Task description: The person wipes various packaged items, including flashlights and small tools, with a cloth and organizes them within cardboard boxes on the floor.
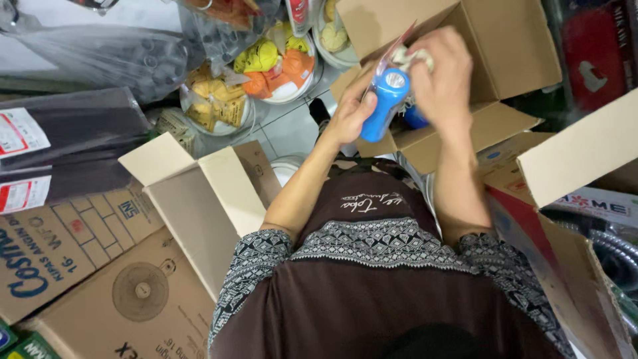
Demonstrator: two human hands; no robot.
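Cardboard makes up the open box (pixel 505 46) seen just behind both hands. Below and to the left of them, 1 larger empty carton (pixel 199 206) is seen with its flaps up. A blue cylindrical bottle (pixel 385 103) in clear packaging is clamped in the left hand (pixel 349 119). The packaging's top is pinched by the right hand (pixel 442 76), its grip closed around it.

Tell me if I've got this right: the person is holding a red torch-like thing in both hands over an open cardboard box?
Not quite: the torch-like thing is blue, not red, as the head view shows. The rest holds: the left hand and right hand both hold it over the open cardboard box.
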